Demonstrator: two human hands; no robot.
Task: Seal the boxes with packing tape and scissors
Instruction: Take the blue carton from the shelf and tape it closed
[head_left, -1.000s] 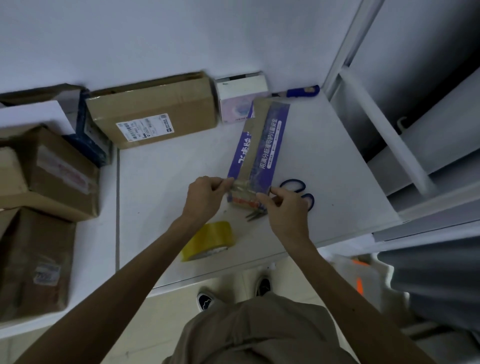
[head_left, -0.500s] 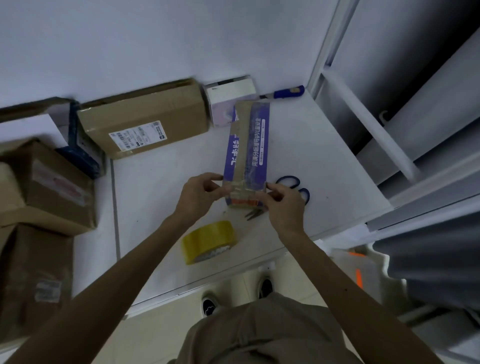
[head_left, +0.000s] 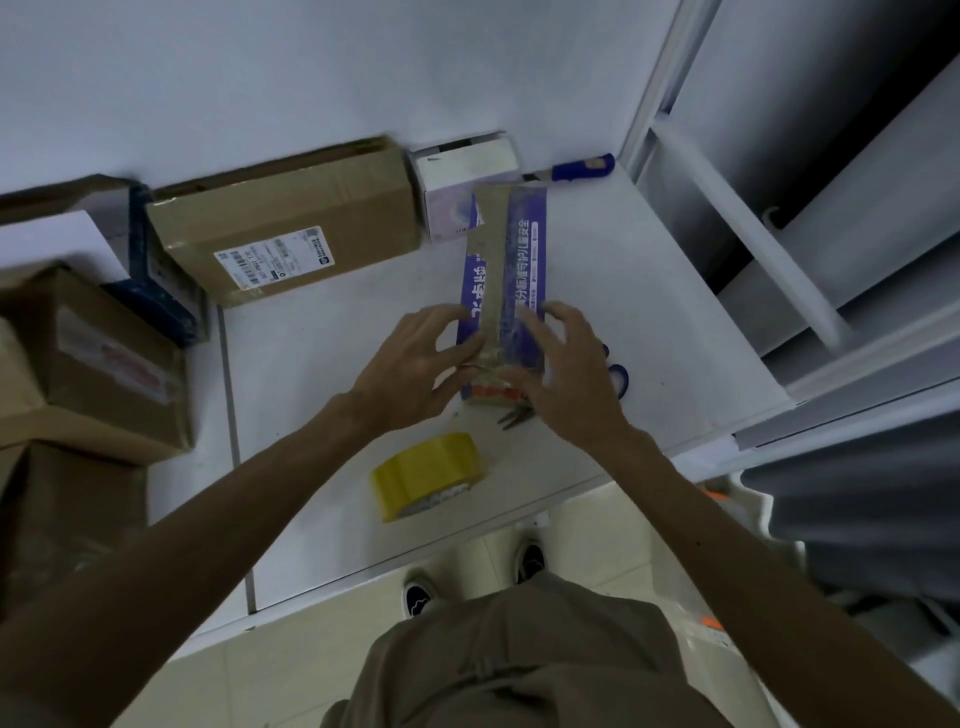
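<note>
Neither grip is closed. The left hand (head_left: 410, 364) and right hand (head_left: 561, 379) press spread fingers on the near end of the purple box (head_left: 524, 244), mid-tabletop (head_left: 322, 415), flattening its tape strip (head_left: 493, 270). This box looks nearly sealed. The tape roll (head_left: 428, 475) and scissors (head_left: 514, 417) lie close by.

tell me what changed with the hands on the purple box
Both hands let go their pinch on the tape end: the left hand and right hand now spread their fingers, pressing the strip onto the near end of the purple box. Tape roll and scissors stayed put.
</note>
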